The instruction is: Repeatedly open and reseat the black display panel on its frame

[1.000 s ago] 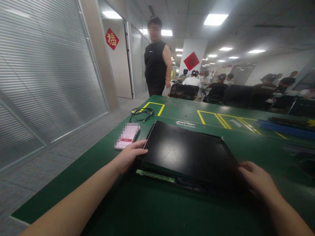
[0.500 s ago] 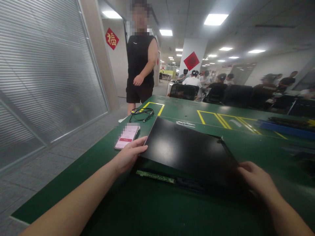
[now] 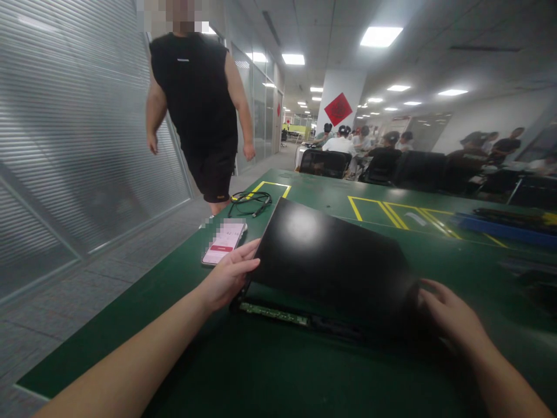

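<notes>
A dark, flat display panel (image 3: 331,258) is tilted above the green table (image 3: 261,371), its far edge raised. My left hand (image 3: 230,276) grips its left edge, thumb on top and fingers closed around the side. At the right edge my right hand (image 3: 448,307) pinches the panel; its fingertips are partly hidden in shadow. Below the panel's near edge lies a narrow green circuit board (image 3: 274,313), set along a black frame whose right part is dark and hard to make out.
A phone with a lit screen (image 3: 224,244) lies left of the panel, near the table's left edge. Behind it is a coiled black cable (image 3: 252,203). A blue tray (image 3: 500,225) stands at the far right. A person (image 3: 200,110) is beyond the table's left side.
The panel's far edge has risen and tilted up, covering the frame corner and white strips behind it. My right hand has moved slightly up. The person has come closer and further left.
</notes>
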{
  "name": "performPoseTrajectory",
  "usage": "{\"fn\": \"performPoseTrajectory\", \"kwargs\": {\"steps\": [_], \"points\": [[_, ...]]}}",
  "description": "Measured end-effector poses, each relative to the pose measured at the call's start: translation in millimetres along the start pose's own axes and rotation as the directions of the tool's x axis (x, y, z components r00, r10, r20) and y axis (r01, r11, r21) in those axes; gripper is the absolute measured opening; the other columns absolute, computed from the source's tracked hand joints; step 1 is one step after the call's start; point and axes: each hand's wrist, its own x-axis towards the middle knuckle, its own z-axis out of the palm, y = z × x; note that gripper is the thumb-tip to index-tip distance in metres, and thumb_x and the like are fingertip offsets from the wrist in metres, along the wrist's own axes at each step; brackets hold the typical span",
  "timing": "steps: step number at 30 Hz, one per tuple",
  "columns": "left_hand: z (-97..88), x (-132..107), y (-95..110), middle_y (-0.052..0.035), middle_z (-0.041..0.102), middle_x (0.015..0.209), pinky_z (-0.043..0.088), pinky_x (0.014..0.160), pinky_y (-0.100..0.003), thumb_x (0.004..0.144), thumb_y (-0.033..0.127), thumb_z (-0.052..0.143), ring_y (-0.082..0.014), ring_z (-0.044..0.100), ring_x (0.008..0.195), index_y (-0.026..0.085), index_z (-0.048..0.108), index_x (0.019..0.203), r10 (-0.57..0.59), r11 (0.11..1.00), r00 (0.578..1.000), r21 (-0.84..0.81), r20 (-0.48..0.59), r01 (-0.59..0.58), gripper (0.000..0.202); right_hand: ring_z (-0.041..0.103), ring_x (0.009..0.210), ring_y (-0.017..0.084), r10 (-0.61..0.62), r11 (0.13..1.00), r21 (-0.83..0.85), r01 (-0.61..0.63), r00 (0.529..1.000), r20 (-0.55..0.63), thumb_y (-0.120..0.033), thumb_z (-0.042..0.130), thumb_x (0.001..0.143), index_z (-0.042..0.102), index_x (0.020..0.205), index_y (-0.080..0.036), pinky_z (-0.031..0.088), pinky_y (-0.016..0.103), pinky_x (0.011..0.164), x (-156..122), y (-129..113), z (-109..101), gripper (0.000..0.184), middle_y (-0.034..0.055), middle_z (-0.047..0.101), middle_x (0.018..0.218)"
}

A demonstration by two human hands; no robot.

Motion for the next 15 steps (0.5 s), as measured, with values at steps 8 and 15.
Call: {"fn": "performPoseTrajectory", "kwargs": {"steps": [8,15], "points": [[0.9,-0.4,-0.8,-0.0133,0.089,0.149,0.059,0.124,-0.048,0.084,0.023,0.101,-0.0422,0.078,0.148,0.025,0.075,0.166,0.019,1.000,0.999,-0.014,0.027,-0.019,0.085,0.079,0.135,0.047,0.051,0.986,0.155,-0.053,0.999,0.014,-0.068,0.064,0.085,0.088,0.112,-0.025,0.064,0.058,0.111,3.8,0.8,0.5,0.057,0.0217,0.087,0.134],[0.6,1.6,4.0,-0.0140,0.089,0.147,0.062,0.116,-0.046,0.079,0.026,0.100,-0.0437,0.079,0.144,0.022,0.086,0.150,0.054,0.998,0.995,-0.007,-0.084,-0.055,0.073,0.086,0.119,0.043,0.145,0.889,0.430,-0.157,0.988,0.062,-0.063,0.070,0.086,0.085,0.116,-0.026,0.072,0.049,0.092,-16.5,-20.5,-6.7,0.050,0.0176,0.091,0.116]]}}
